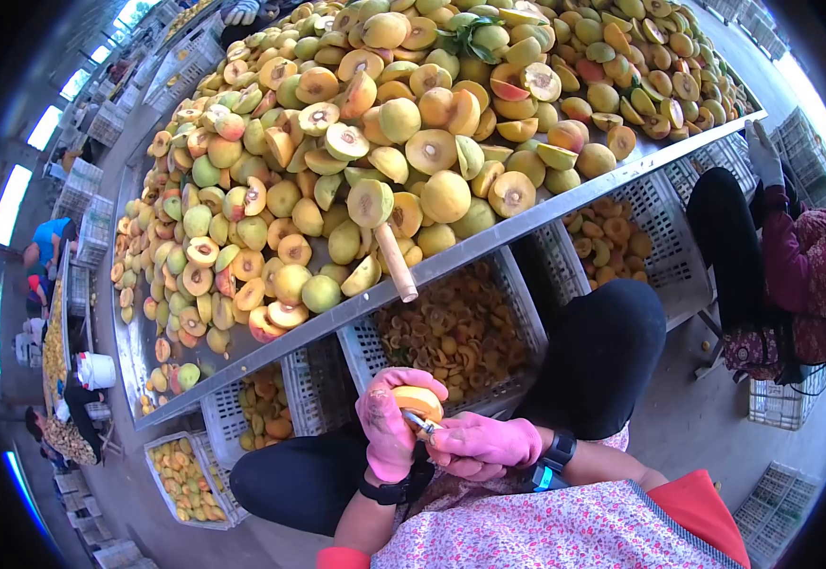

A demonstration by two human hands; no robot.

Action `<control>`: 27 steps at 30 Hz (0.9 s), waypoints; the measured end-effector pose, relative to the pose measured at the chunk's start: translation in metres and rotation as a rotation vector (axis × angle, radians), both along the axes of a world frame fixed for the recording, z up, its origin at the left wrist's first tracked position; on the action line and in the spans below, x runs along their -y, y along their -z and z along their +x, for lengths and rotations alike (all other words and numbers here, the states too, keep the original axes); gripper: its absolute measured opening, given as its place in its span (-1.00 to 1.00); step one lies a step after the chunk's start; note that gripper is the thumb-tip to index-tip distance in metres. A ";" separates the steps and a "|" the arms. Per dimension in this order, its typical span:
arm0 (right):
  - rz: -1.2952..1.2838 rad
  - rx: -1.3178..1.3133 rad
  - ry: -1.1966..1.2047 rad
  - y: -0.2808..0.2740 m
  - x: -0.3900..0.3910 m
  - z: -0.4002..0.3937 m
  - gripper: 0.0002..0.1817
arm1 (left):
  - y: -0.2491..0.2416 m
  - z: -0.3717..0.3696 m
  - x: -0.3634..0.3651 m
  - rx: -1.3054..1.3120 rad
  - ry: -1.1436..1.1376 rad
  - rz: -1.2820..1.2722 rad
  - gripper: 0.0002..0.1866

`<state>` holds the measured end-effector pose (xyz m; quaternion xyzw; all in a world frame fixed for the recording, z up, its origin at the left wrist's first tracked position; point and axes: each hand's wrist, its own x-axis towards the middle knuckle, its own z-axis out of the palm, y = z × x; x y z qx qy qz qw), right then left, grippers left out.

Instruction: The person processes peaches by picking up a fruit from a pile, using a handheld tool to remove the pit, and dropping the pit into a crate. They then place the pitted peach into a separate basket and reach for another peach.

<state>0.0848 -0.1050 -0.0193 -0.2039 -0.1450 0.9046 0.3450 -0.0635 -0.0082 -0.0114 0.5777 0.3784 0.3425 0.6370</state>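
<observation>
My left hand (386,429), in a pink glove, is wrapped around a halved peach (418,402) with its cut face up. My right hand (487,442), also gloved in pink, grips a small metal pitting tool (420,423) whose tip touches the peach. Both hands sit above my lap, just under the edge of a long metal table (489,237) heaped with halved and whole peaches (403,142). A wooden handle (396,263) lies on the table edge, pointing toward me.
White plastic crates (517,294) under the table hold peach pieces. A seated person (782,256) in a patterned top is at the right. More people and stacked crates (86,185) are at the far left. A crate of peaches (185,469) stands on the floor.
</observation>
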 end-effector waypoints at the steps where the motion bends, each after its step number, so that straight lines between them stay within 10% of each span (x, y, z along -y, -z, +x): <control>1: 0.000 -0.003 -0.003 0.000 -0.001 0.003 -0.59 | -0.003 -0.002 0.000 -0.003 -0.003 0.000 -0.13; 3: 0.014 -0.162 -0.069 -0.001 -0.001 0.011 -0.60 | -0.008 -0.001 -0.004 -0.075 0.062 0.287 -0.13; 11: -0.026 -0.077 -0.156 0.000 0.000 0.010 -0.58 | -0.018 -0.013 -0.034 -0.252 0.536 0.109 -0.04; 16: -0.082 0.127 -0.098 -0.013 -0.004 0.004 -0.57 | -0.007 0.002 0.001 -0.084 0.021 -0.058 -0.06; 27: 0.022 -0.056 -0.121 -0.001 -0.007 0.012 -0.59 | 0.002 -0.001 0.006 -0.181 -0.079 0.358 -0.14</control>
